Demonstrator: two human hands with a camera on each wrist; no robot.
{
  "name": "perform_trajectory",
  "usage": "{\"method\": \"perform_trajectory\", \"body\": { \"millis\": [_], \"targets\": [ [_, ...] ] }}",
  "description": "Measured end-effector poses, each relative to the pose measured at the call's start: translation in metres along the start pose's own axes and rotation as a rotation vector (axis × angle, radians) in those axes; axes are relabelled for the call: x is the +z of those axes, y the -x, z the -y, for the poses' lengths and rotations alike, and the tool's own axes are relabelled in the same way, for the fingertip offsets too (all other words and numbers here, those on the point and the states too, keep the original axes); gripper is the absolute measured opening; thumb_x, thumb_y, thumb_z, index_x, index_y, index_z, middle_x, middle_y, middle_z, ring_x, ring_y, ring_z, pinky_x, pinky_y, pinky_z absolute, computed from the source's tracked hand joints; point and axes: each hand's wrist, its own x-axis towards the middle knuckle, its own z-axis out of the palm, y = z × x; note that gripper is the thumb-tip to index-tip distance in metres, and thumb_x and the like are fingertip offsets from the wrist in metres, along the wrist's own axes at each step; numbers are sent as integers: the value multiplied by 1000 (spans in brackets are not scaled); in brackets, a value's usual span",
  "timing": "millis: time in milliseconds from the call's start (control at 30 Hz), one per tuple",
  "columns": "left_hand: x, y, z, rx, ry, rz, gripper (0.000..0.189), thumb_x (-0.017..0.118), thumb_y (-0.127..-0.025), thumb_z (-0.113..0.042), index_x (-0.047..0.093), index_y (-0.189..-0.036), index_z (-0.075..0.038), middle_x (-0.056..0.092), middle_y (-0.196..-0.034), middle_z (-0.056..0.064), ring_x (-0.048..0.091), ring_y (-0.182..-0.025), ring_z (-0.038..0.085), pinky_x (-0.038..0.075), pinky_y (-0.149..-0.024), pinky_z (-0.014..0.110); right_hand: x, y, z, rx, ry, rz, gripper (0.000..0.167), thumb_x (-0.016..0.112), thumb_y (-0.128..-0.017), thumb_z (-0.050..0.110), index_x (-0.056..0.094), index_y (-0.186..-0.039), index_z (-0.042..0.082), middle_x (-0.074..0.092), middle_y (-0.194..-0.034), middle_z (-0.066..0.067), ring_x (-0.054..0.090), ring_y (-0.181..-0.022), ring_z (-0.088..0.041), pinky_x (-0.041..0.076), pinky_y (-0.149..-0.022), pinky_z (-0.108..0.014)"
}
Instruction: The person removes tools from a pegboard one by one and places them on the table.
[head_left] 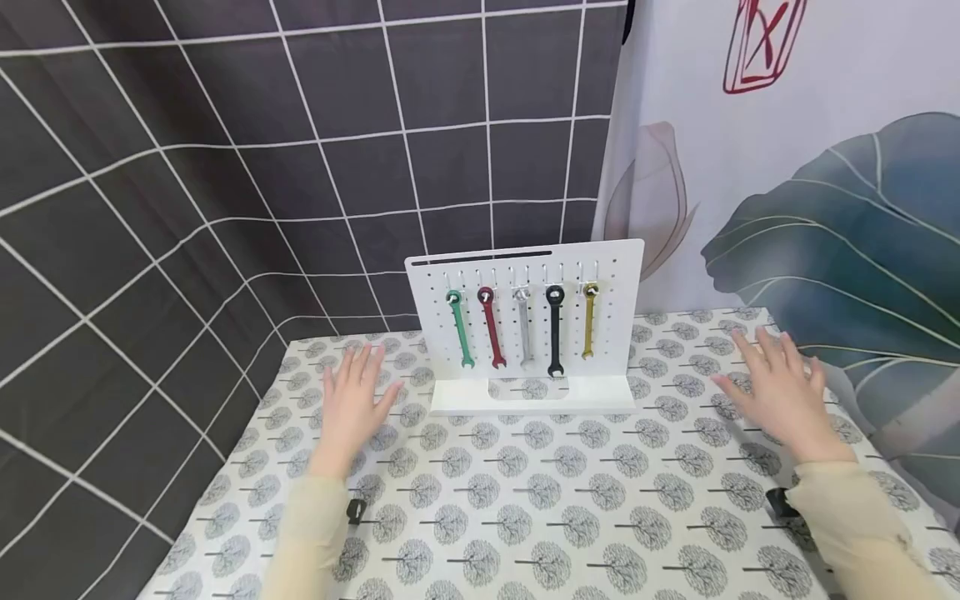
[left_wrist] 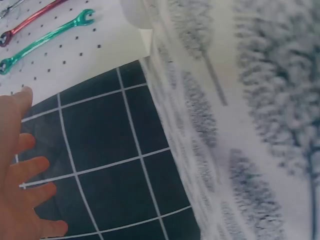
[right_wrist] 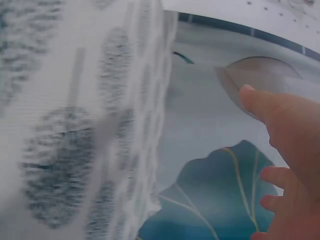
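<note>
A white pegboard stand [head_left: 525,398] stands upright on the table. From its hooks hang a green wrench [head_left: 460,329], a red wrench [head_left: 492,327], a silver wrench [head_left: 524,327], a black wrench [head_left: 555,331] and a yellow wrench [head_left: 589,321], side by side. To the left of the board is my left hand [head_left: 352,404], fingers spread and holding nothing. My right hand [head_left: 783,396] is on the board's right side, fingers also spread, with nothing in it. The green wrench [left_wrist: 47,42] and red wrench [left_wrist: 32,21] also show in the left wrist view.
A tree-patterned cloth [head_left: 540,500] covers the table. Behind and to the left hangs a dark curtain [head_left: 315,183] with a white grid. At the back right is a pale curtain [head_left: 697,167] printed with large leaves. The board has a rectangular cutout near its base.
</note>
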Motion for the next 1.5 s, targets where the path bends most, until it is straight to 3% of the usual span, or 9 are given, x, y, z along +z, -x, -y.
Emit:
{"method": "perform_trajectory", "body": {
  "millis": [200,367,567,700,967,1100,1200,1333,1500],
  "targets": [
    [-10,-17,-4,53,44,-84,62,60,-100,-39,44,-149,-5,43,-152,22,35,-141,45,19,-117,68,-20,-18,9,-34,-56,-75,75,55,-102,41,20,-160,9,15,-162,-29,10,-147,-54,10,-105,-83],
    [-18,-27,-8,70,101,-130,60,61,-100,-39,46,-149,-6,48,-149,19,44,-135,44,28,-116,62,-39,-33,19,-67,-128,-152,69,58,-102,33,29,-156,2,30,-155,-34,30,-133,-63,22,-98,-82],
    [-25,-35,-15,73,164,-144,61,62,-100,-41,48,-148,-8,51,-147,17,47,-133,42,34,-114,59,-61,-44,38,-48,-232,-165,64,57,-103,32,33,-156,6,39,-149,-35,36,-129,-61,28,-101,-77],
    [-26,-41,-21,25,273,-105,61,63,-99,-42,47,-149,-9,53,-145,18,49,-132,41,38,-111,59,-69,-53,52,-16,-312,-161,61,56,-103,35,36,-156,12,41,-151,-30,37,-132,-57,28,-103,-75],
    [-19,-56,-33,-83,544,-50,62,66,-98,-41,48,-148,-10,56,-142,12,52,-130,32,40,-110,54,-74,-76,76,-10,-506,-161,57,59,-102,38,45,-151,12,49,-148,-21,49,-127,-51,41,-101,-67],
    [-16,-63,-39,-118,652,-32,60,67,-98,-38,49,-147,-9,58,-140,12,55,-128,31,43,-110,50,-72,-88,86,-2,-531,-168,55,60,-102,40,51,-147,12,56,-142,-19,55,-124,-44,49,-100,-34],
    [-15,-68,-44,-153,722,-18,58,68,-97,-37,51,-145,-9,60,-138,12,56,-126,30,44,-110,48,-70,-96,92,22,-542,-161,55,59,-101,44,53,-146,13,59,-140,-17,57,-122,-38,47,-92,-18],
    [-10,-75,-50,-186,811,-6,55,69,-97,-34,53,-143,-9,61,-136,12,58,-124,28,46,-110,42,-67,-106,98,41,-588,-145,56,58,-101,46,53,-147,14,59,-140,-15,56,-124,-32,47,-101,-26],
    [-4,-82,-57,-207,889,15,52,69,-97,-30,54,-141,-7,61,-134,13,59,-122,29,47,-108,41,-64,-118,103,60,-639,-122,57,58,-100,48,52,-147,16,58,-143,-13,54,-126,-31,46,-98,-33]
  ]
}}
